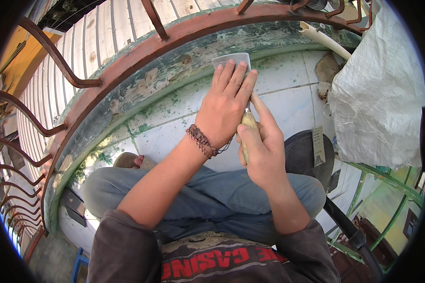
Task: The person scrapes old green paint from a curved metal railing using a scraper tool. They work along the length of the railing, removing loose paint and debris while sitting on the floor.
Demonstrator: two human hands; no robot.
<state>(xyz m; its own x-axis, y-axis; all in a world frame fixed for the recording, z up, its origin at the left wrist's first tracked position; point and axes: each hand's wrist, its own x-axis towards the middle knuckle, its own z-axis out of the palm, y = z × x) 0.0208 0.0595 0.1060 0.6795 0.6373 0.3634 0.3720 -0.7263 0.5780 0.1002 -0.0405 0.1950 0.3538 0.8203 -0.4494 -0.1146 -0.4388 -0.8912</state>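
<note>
My right hand (268, 150) is closed around the yellowish wooden handle (248, 123) of a putty knife. The tool's wide grey blade (243, 58) points away from me, its far end close to the painted wall below the railing. Flat across the blade lies my left hand (226, 101), fingers stretched out and their tips near its far edge. It covers most of the blade, and a braided bracelet circles its wrist. Green flecks dot the white tiles (174, 127) around the blade. The low curved wall (146, 85) has worn, peeling green paint.
A reddish-brown metal railing (127, 61) arcs along the wall's top. On the right hang a white woven sack (373, 99) and, beyond it, a cream pipe (326, 39). A dark rounded object (297, 151) with a beige strip (318, 146) sits by my right knee. My crossed legs border the tiles.
</note>
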